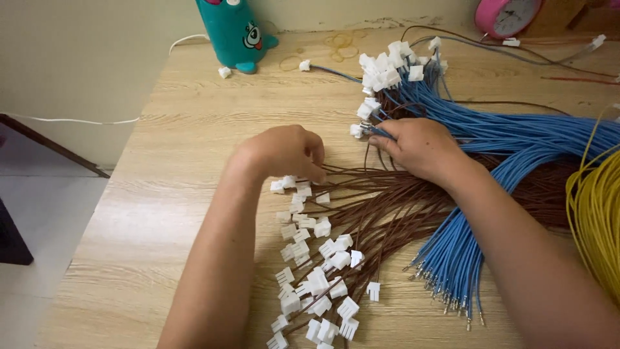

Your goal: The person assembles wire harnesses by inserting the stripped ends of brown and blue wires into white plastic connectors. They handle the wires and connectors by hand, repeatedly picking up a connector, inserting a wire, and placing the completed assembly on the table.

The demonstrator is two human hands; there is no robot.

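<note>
My left hand [284,152] is curled over the near end of a spread of brown wires [387,207], its fingertips pinching a brown wire with a white plastic connector [303,187]. My right hand [420,147] rests on the bundle of blue wires [516,139], fingers pinched on a blue wire next to a white connector [357,130]. Several white connectors [316,278] on brown wires fan out below my left hand. More white connectors [387,68] cluster at the far end of the blue bundle.
Yellow wires [597,213] lie at the right edge of the wooden table [181,194]. A teal toy figure [236,29] stands at the back, rubber bands [336,45] beside it, a pink clock [507,14] at back right. The table's left edge drops to the floor.
</note>
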